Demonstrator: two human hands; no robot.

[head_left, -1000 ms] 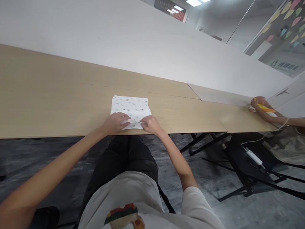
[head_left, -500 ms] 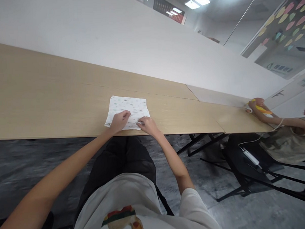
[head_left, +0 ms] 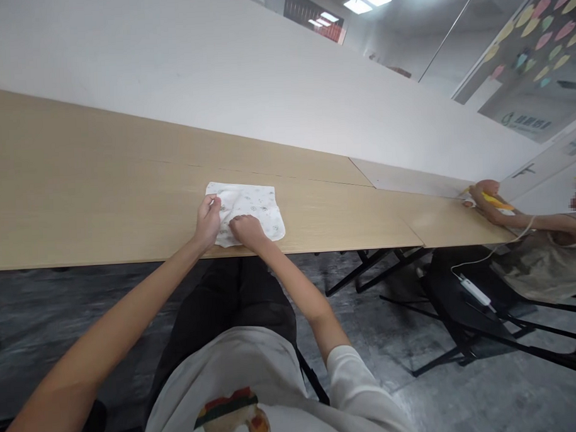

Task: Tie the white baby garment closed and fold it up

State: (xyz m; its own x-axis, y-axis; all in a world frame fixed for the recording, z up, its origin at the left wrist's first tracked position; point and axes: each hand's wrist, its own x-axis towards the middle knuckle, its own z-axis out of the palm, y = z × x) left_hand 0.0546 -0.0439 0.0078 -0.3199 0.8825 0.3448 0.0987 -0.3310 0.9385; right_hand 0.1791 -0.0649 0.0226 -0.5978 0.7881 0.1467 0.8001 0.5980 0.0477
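Observation:
A white cloth (head_left: pixel 263 207) with small faint prints lies on the wooden table (head_left: pixel 127 209) in front of me. Its lower right corner looks rounded, like a soft fold. My left hand (head_left: pixel 207 222) is closed at the cloth's left edge, fingers curled, the edge under it partly hidden. Near the middle of the lower part, my right hand (head_left: pixel 248 231) is closed in a fist with its knuckles up, gripping the cloth. The fingertips of this hand are hidden beneath it.
A white wall (head_left: pixel 179 87) rises behind the table. At the far right another person's arms (head_left: pixel 529 221) reach around a yellow and orange object (head_left: pixel 495 200). A black folding chair (head_left: pixel 456 304) bears a white power strip (head_left: pixel 474 291) with a cable.
My right hand has moved left from the cloth's lower right corner to its middle. My left hand has shifted from the middle to the left edge. The right corner now looks rounded.

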